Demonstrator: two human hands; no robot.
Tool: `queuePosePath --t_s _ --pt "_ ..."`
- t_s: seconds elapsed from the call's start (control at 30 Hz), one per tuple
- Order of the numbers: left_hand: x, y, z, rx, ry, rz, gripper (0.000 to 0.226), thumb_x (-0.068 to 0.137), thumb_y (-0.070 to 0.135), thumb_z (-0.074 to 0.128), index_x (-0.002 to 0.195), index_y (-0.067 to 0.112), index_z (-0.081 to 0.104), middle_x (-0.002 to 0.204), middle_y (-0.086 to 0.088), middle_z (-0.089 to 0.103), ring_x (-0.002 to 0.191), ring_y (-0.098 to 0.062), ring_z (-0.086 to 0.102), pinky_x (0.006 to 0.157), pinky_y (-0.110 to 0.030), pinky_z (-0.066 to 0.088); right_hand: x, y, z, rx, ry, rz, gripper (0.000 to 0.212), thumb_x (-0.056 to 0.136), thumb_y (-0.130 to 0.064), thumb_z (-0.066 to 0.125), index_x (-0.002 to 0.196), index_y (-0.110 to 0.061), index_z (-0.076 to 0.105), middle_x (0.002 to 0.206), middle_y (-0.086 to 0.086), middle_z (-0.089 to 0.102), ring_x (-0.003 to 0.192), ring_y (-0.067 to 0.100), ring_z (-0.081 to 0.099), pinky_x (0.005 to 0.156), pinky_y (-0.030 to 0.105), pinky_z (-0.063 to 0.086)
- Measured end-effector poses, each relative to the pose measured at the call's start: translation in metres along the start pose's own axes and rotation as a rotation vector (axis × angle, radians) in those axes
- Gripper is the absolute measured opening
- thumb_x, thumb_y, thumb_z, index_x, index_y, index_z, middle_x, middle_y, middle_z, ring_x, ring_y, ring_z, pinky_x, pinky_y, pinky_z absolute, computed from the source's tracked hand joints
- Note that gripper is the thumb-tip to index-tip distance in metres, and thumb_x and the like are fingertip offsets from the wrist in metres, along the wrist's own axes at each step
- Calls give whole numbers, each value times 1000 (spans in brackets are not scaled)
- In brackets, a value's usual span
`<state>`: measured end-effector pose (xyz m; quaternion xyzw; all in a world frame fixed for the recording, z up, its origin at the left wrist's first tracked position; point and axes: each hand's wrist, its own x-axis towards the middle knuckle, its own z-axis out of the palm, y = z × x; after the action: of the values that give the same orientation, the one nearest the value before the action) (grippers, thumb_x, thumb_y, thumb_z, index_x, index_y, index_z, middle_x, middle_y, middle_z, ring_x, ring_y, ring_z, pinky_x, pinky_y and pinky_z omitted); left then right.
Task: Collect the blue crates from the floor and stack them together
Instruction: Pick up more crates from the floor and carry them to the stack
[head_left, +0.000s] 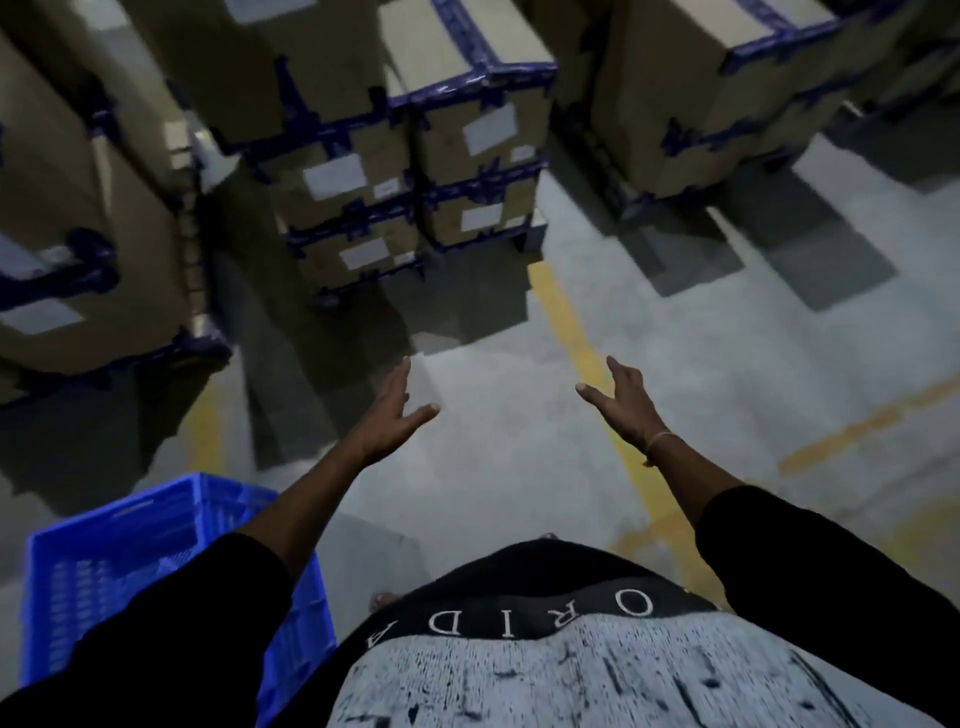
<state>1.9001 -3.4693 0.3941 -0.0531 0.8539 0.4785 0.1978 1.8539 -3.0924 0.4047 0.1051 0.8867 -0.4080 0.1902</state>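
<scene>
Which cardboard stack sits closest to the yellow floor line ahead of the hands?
The middle stack, with white labels facing the camera: the yellow line runs up to its right base corner. The left stack and right stack stand off to either side.

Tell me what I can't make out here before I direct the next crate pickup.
Head view:
- Blue crate: near side hidden by the left sleeve.
- Box labels: text unreadable from motion blur.
- Other crates: none in frame.
- Left hand and right hand: open, empty.
</scene>
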Motion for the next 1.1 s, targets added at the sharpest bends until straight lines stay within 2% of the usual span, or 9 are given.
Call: queuePosePath --t_s 0.07,0.17,0.27,0.4,0.6,0.87,1.0,1.1 --pt "26 33 30 -9 -64 16 98 86 59 66 158 33 5 166 7 2 143 -22 34 117 -46 35 1 33 -39 36 54 57 90 84 -66 58 155 -30 18 157 -11 17 143 20 30 110 40 31" --pt "75 75 74 52 -144 65 100 83 66 63 158 33 6 166 5 4 142 -24 38 114 -45 38 5 83 -93 66 148 114 90 85 -66 58 155 -27 19 157 -7 18 143 21 30 111 40 31" --pt "117 122 118 111 -225 111 102 80 73 61 158 36 6 167 6 5 141 -22 40 114 -46 38 1 124 -143 118 249 178 88 87 -62 59 155 -22 20 156 -1 19 144 22 29 113 37 28" --pt "160 195 178 163 -366 233 94 85 68 60 157 37 9 166 10 5 143 -21 36 113 -44 37 -14 166 -204 187 362 254 87 88 -61 58 155 -22 20 155 -3 21 143 22 30 112 36 28" --pt "233 288 262 218 -526 315 90 88 62 60 158 36 9 165 10 5 143 -22 36 111 -43 39 -12 220 -286 279 509 364 88 88 -61 58 156 -22 18 157 -3 17 144 23 29 112 39 30" --pt "370 409 387 285 -661 431 92 89 63 59 158 34 6 166 8 3 144 -22 35 113 -43 38 53 291 -409 316 647 475 88 87 -62 58 156 -24 19 157 -5 16 143 25 30 111 39 31" --pt "440 485 441 279 -744 405 94 88 63 61 159 32 8 166 7 4 144 -24 34 114 -45 37 89 318 -475 361 684 569 88 86 -64 58 155 -24 20 156 -4 18 143 25 31 111 39 31" --pt "497 547 487 349 -787 528 92 88 60 61 159 30 10 166 4 7 144 -23 36 114 -42 37 121 342 -522 375 741 611 90 85 -66 58 155 -24 21 156 -5 16 144 24 28 113 38 30"
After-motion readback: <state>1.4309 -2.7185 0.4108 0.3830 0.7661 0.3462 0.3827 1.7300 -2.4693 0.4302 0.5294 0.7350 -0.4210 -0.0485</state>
